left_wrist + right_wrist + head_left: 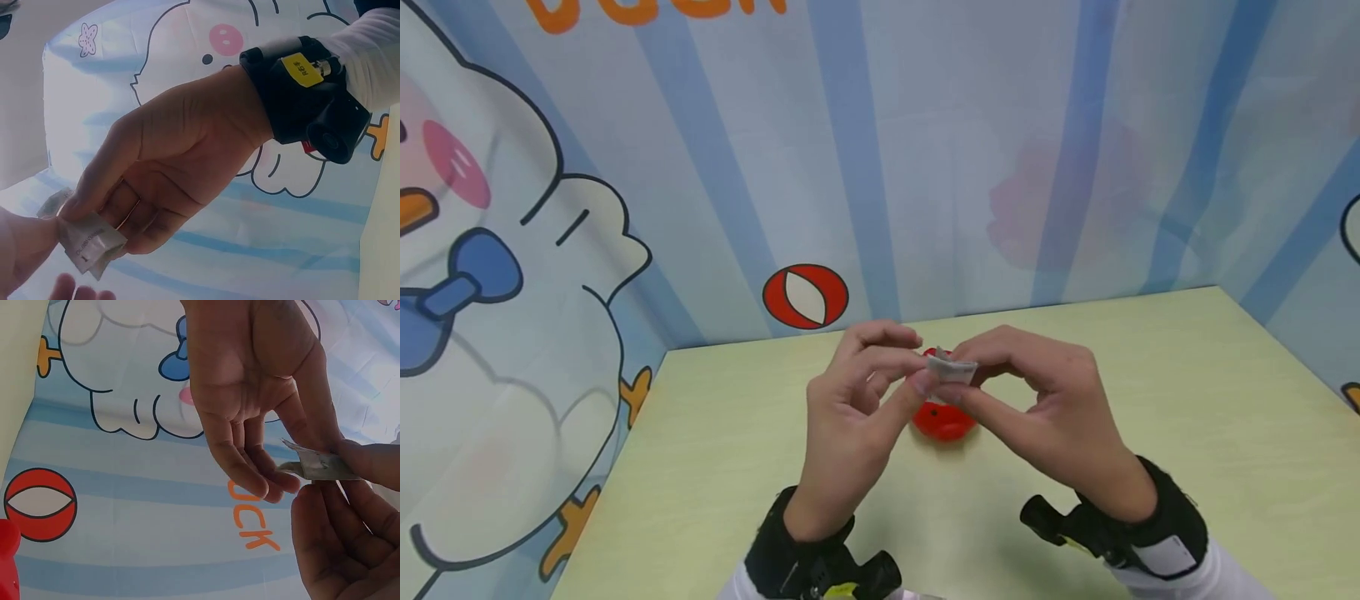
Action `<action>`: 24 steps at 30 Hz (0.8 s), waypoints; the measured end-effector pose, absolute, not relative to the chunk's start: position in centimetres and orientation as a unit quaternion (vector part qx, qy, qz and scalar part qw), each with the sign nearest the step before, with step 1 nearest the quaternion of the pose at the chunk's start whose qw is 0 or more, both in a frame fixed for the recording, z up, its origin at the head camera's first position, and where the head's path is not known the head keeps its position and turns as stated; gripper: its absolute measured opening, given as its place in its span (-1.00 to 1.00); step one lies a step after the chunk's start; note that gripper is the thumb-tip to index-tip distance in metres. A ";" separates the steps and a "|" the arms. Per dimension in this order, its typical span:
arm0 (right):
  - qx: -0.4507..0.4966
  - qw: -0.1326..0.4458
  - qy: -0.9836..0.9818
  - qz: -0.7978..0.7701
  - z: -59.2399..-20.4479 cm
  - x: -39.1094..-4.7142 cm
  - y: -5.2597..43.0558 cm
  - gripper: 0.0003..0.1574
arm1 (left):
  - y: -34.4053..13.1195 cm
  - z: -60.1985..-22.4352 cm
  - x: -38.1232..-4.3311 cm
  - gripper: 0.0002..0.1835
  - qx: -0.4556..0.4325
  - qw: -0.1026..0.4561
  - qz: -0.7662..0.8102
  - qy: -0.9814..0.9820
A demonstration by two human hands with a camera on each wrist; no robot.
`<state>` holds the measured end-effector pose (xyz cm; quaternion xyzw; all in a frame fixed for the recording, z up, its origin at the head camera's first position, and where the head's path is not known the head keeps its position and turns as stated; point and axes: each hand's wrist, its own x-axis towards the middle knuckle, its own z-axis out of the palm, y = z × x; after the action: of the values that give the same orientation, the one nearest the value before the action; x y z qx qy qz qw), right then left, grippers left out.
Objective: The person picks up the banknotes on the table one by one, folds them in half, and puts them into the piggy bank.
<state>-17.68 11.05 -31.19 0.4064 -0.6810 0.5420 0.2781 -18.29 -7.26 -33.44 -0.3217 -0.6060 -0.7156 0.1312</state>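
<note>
Grey printed paper [955,371] sits folded, pinched by my left hand [850,425] and right hand [1060,392]. Uneven tugging could tear it.

Head view faces forward and down; nearer wrist views share the hands [850,425].

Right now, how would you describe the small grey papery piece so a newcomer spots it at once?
Above the pale yellow tabletop, the bare left hand and bare right hand meet. Their fingers pinch a small grey papery piece; its creased, printed surface sets it apart from the glossy, rounded red object behind it in the head view.
</note>
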 end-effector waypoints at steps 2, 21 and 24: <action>0.407 0.264 -0.677 0.554 -31.4 -17.7 11.2 -0.61 | -7.3 -33.3 -18.2 -0.82 -0.315 0.115 -0.718 -0.610; 0.397 0.312 -0.662 0.554 -31.0 -17.5 11.0 -0.61 | -7.5 -33.4 -17.9 -0.83 -0.290 0.163 -0.730 -0.597; 0.415 0.319 -0.665 0.533 -30.9 -17.5 10.9 -0.62 | -7.5 -33.5 -17.9 -0.82 -0.311 0.141 -0.742 -0.577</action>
<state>-17.50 10.89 -30.94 0.4155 -0.6648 0.5327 0.3186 -17.91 -7.47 -33.49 -0.3106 -0.5770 -0.7420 0.1413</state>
